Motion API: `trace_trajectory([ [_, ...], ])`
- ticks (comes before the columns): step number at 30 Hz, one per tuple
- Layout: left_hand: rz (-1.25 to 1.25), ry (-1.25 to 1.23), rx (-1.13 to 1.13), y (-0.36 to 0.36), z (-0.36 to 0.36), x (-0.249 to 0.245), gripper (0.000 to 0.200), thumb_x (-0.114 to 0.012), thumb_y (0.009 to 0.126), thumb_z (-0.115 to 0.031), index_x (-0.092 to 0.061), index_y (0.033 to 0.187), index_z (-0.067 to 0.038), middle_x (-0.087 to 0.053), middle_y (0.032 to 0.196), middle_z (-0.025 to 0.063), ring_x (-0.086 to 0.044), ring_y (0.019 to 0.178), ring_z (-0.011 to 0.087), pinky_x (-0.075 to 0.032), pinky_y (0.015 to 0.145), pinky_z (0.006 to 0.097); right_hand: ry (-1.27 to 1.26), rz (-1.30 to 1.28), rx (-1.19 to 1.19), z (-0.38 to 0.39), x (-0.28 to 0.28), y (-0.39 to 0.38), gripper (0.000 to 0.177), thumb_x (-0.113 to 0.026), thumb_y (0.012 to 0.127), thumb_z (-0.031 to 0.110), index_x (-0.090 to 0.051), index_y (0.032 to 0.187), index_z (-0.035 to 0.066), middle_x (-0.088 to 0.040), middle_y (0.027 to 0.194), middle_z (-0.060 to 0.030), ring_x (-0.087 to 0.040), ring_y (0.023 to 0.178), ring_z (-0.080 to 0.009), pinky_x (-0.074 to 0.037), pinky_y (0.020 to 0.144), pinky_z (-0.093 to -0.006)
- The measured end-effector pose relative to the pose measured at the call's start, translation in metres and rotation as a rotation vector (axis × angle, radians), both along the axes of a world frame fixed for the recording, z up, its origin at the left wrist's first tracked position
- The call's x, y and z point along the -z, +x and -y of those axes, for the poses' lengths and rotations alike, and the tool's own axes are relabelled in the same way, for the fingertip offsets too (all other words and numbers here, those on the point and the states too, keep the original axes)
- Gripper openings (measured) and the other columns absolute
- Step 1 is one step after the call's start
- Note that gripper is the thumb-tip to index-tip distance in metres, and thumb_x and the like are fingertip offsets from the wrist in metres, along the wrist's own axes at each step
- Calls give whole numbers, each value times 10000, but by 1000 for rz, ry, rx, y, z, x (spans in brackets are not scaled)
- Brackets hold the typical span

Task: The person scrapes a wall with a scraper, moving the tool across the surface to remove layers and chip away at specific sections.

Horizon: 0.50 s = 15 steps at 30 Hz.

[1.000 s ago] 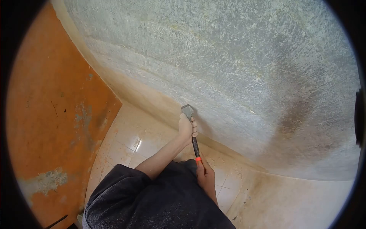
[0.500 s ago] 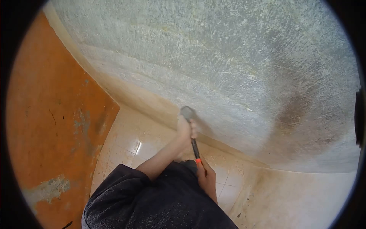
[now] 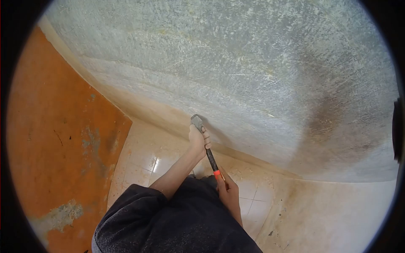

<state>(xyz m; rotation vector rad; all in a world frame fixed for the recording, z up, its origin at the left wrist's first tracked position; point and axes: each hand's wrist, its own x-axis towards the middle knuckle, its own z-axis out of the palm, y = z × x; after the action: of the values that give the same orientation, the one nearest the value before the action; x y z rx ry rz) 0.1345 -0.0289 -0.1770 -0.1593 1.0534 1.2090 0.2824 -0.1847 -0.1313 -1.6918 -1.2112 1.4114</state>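
Note:
A long-handled scraper with a grey head, a black shaft and an orange band slants up from my body to the wall. My left hand is wrapped round it just below the head. Lower down, my right hand grips the handle end by the orange band, its fingers partly hidden. The scraper's head is right at the lower part of the wall, above the tan band at its foot. Scratches and pale flecks cover the grey-green wall surface.
An orange panel with worn grey patches stands on the left and meets the wall at a corner. Below lies a pale tiled floor with dusty bits on it. A whitish wall rises at the lower right.
The scraper's head and my left hand have shifted slightly left along the wall. My right hand stays at the handle's end. The view has moved a little.

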Motion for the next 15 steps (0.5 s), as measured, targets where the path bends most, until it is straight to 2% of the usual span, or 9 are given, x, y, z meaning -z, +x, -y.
trace_trajectory([
  [1, 11, 0, 2, -1, 1, 2, 333, -270, 962, -413, -401, 767, -177, -208, 536, -72, -168, 409, 82, -172, 380, 283, -4, 1, 3, 3, -5, 0, 392, -576, 981, 184, -560, 1341, 28, -534, 683, 12, -487, 607, -54, -414, 564, -215],
  [3, 21, -1, 1, -5, 2, 2, 333, -271, 960, -416, -397, 767, -176, -207, 537, -72, -168, 410, 82, -171, 381, 284, -129, -139, 10, 7, -19, 1, 337, -563, 991, 227, -615, 1238, 3, -514, 656, 11, -468, 569, -54, -392, 531, -214],
  [7, 3, -15, 41, -7, 4, 2, 334, -260, 960, -416, -389, 773, -171, -211, 537, -72, -172, 412, 80, -172, 386, 282, -273, -244, -144, 12, 14, 18, 361, -508, 1015, 323, -613, 1118, -7, -488, 644, 11, -435, 523, -64, -354, 481, -217],
  [9, -21, -7, 46, -4, 4, 4, 334, -256, 960, -415, -388, 776, -170, -213, 537, -73, -174, 413, 79, -173, 388, 281, -309, -191, -155, 5, 25, 20, 403, -476, 1023, 391, -572, 882, 26, -427, 570, 34, -384, 457, -55, -301, 423, -223],
  [10, -32, -2, 29, -1, 4, 5, 338, -250, 962, -419, -387, 778, -170, -214, 538, -73, -176, 413, 78, -175, 390, 279, -313, -195, -160, 5, 31, 24, 403, -476, 1023, 391, -572, 882, 26, -427, 570, 34, -384, 457, -55, -301, 423, -223],
  [12, -47, 7, 4, 2, 1, 5, 343, -244, 964, -422, -387, 781, -169, -215, 538, -73, -179, 414, 77, -178, 392, 277, -341, -247, -119, -1, 41, 31, 432, -465, 1025, 411, -511, 773, 62, -393, 526, 48, -356, 419, -48, -281, 395, -235],
  [15, -60, 18, -23, 7, 3, 7, 373, -225, 976, -439, -385, 776, -168, -215, 539, -73, -180, 415, 76, -178, 394, 275, -282, -214, -116, -1, 45, 31, 447, -444, 1030, 418, -494, 744, 79, -400, 529, 46, -358, 421, -46, -279, 397, -225],
])
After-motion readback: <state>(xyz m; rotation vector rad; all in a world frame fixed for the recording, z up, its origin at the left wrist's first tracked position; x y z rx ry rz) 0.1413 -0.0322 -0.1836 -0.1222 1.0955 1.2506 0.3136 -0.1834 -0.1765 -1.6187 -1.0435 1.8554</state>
